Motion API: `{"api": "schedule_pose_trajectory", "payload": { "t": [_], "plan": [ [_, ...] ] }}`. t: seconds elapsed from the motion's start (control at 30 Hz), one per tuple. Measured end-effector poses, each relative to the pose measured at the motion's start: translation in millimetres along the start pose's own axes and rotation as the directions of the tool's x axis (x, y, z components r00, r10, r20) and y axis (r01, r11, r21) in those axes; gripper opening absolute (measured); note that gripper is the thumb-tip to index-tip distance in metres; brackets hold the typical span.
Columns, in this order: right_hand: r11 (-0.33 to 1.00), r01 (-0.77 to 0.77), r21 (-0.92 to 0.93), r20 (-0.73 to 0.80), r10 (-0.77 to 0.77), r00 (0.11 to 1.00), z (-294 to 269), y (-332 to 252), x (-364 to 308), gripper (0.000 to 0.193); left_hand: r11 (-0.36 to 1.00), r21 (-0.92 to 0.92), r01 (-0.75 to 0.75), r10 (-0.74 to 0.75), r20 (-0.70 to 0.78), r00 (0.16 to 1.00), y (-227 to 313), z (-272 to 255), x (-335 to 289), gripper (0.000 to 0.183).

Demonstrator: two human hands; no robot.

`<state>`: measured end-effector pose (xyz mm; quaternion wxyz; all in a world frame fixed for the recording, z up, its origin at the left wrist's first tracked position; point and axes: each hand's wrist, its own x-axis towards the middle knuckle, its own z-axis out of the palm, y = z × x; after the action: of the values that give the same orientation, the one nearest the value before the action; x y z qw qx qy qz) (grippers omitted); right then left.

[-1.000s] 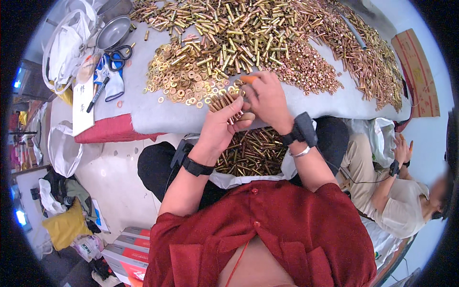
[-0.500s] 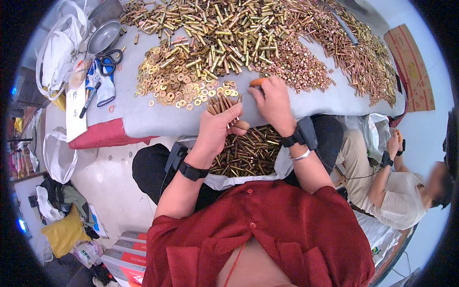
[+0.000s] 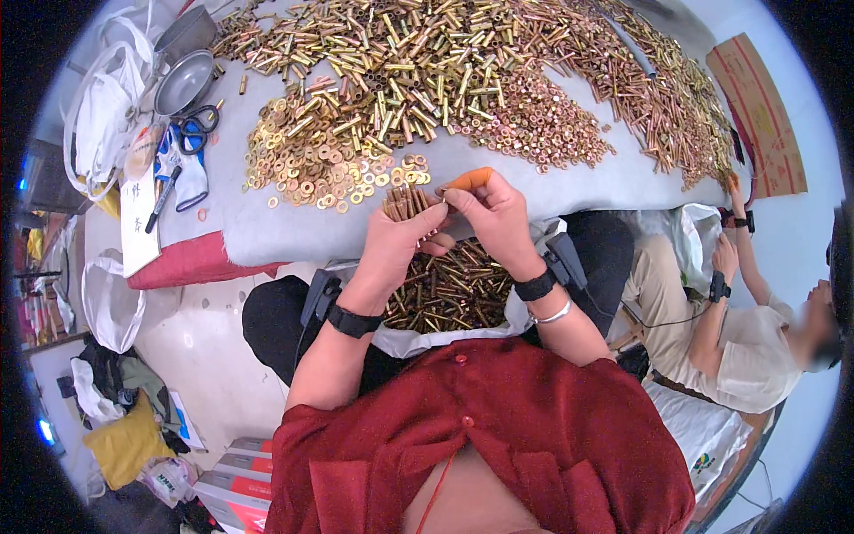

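Head view: a bundle of slim metal pieces [image 3: 405, 205] stands bunched in the left hand [image 3: 393, 238], just off the near edge of the bench [image 3: 311, 230]. The left fingers are closed around it. The right hand [image 3: 495, 218] meets it at the upper right, thumb and orange-covered forefinger drawn narrow; whether they pinch a small part, I cannot tell.

Below the hands, between the knees, a white bag [image 3: 425, 342] holds many dark-gold metal pieces [image 3: 445, 298]. Just beyond the hands lie loose flat washers [image 3: 298, 162], then a broad heap of tubes [image 3: 427, 76], with small nuts [image 3: 538, 125] to the right and long bolts [image 3: 676, 116] farther right.

By my judgement, the handful is only partly worked through and plenty is left loose on the bench; whether the bagged pieces are finished is unclear.

Farther out are scissors [image 3: 195, 132] at left and a co-worker [image 3: 756, 360] at right.
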<state>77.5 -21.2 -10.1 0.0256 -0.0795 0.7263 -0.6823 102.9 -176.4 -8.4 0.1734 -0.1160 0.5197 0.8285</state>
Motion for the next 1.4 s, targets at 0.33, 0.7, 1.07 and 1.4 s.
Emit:
{"api": "schedule_pose_trajectory", "payload": {
  "t": [0.33, 0.7, 1.07, 1.4],
  "plan": [
    [0.558, 0.407, -0.723, 0.055, -0.54, 0.84, -27.3, -12.6, 28.3, 0.021, 0.999, -0.004, -0.036, 0.035, -0.101, 0.994, 4.4, 4.5, -1.9, 0.025],
    [0.457, 0.206, -0.866, -0.063, -0.507, 0.86, 6.1, 25.5, 58.5, 0.026, 0.998, -0.007, -0.065, 0.063, -0.141, 0.988, 9.5, -1.1, 0.4, 0.022],
    [0.449, 0.292, -0.844, 0.023, -0.516, 0.857, -31.6, 8.8, 31.8, 0.022, 0.997, -0.016, -0.078, 0.074, -0.165, 0.984, 5.4, -2.3, 0.9, 0.022],
    [0.397, 0.239, -0.886, 0.089, -0.361, 0.928, -0.3, 11.0, 36.4, 0.013, 0.991, 0.035, -0.127, 0.132, -0.189, 0.973, 2.3, 0.3, 2.1, 0.021]
  ]
}}
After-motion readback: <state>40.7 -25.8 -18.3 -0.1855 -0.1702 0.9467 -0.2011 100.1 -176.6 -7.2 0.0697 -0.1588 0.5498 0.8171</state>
